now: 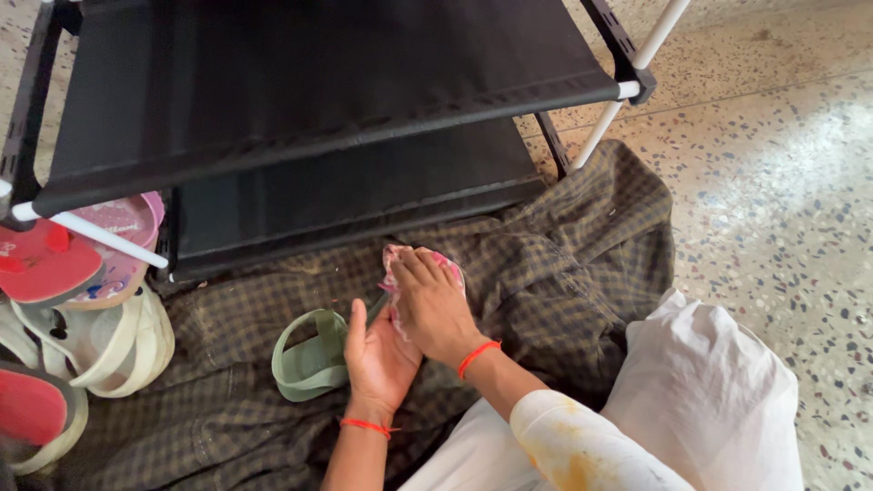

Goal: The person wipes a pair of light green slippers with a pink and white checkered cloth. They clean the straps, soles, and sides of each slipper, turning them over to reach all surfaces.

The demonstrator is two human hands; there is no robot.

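The right hand [432, 305] presses a pink rag [400, 273] onto a green sandal [314, 356] cradled in the left hand [377, 359], on the checked cloth [564, 264] before the shelf's [318, 82] front edge, the sandal's long axis running leftward.

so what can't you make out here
- Head view: the right hand covers most of the pink cloth, hiding what lies under it.
- The green sandal is partly behind the left hand.
- The footwear at left is cut off by the frame edge.
- The rack shades its lower shelf.
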